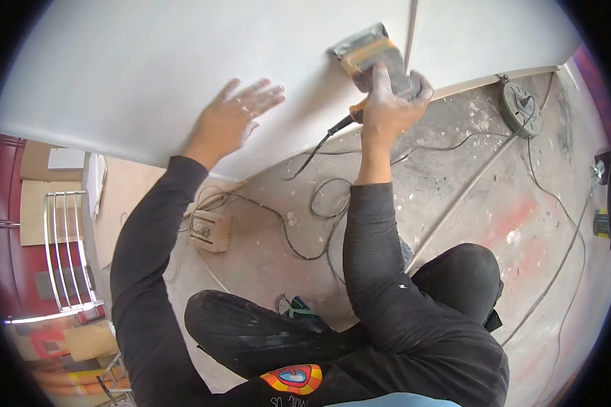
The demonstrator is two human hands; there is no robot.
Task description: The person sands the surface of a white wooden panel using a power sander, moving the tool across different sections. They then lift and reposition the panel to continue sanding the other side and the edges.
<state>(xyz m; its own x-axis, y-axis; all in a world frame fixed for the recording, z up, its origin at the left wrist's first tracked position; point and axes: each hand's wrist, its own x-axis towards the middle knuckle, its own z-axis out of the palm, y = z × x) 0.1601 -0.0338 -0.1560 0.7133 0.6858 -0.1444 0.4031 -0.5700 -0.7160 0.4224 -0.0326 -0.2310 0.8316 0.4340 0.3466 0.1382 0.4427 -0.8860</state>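
An orange-and-grey electric sander (373, 57) lies with its pad against a large white panel (149, 61), near the panel's lower right edge. My right hand (392, 102) is wrapped around the sander's body, dusty at the fingers. From the sander's rear a black cord (326, 139) hangs down toward the floor. To the left, my left hand (234, 119) is open, fingers spread against or just over the panel; whether it touches cannot be made out. White dust marks its fingertips.
Cables (271, 210) loop across the dusty concrete floor (455, 176). A round cable reel (523, 112) lies at the right. A beige box-shaped item (210, 230) sits below the panel. At the left are a metal rack (64, 251) and cardboard (41, 210).
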